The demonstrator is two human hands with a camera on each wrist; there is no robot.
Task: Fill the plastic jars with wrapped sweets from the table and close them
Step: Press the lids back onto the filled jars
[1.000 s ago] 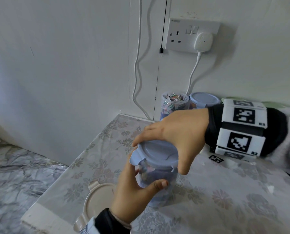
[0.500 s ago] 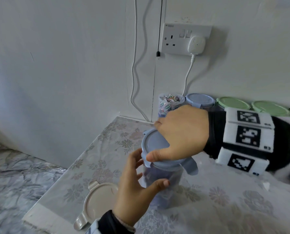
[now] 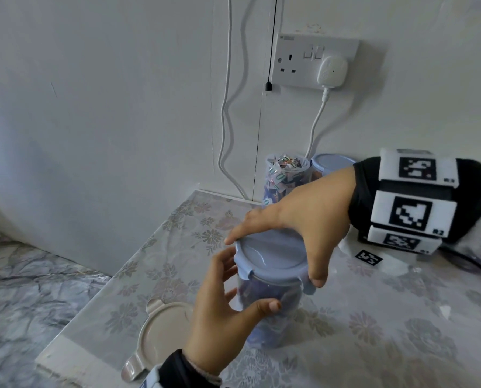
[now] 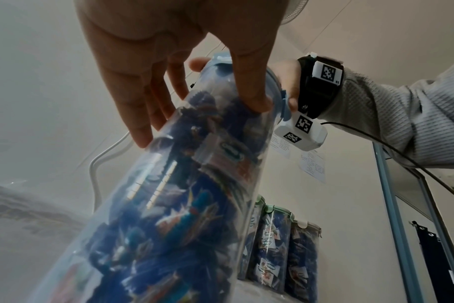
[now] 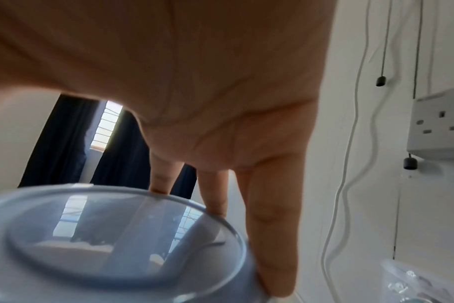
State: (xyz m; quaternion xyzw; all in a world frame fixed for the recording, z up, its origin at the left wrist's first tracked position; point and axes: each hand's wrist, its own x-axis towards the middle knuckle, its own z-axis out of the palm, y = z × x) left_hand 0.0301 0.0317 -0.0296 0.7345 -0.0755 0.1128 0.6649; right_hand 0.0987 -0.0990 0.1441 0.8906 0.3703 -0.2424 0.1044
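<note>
A clear plastic jar (image 3: 267, 315) full of blue-wrapped sweets stands on the flowered table (image 3: 373, 345). My left hand (image 3: 243, 287) grips its body from the near left, thumb in front; in the left wrist view my left fingers (image 4: 143, 106) wrap the jar (image 4: 184, 205). A pale blue lid (image 3: 264, 271) sits on top. My right hand (image 3: 274, 259) spans it, fingertips on the far left rim and thumb on the right clip, which points down. The right wrist view shows my right fingers (image 5: 270, 225) curled over the lid's (image 5: 104, 246) edge.
An open jar of sweets (image 3: 286, 177) and a blue-lidded jar (image 3: 331, 162) stand against the wall under a socket (image 3: 314, 60) with cables. A beige lid (image 3: 160, 331) lies near the table's left edge. Green-lidded filled jars (image 4: 272, 246) stand to the right.
My right hand, which lay flat over the lid half a second ago, now spans it. The right clip, then flared outward, now points down under my thumb. My left hand keeps its grip.
</note>
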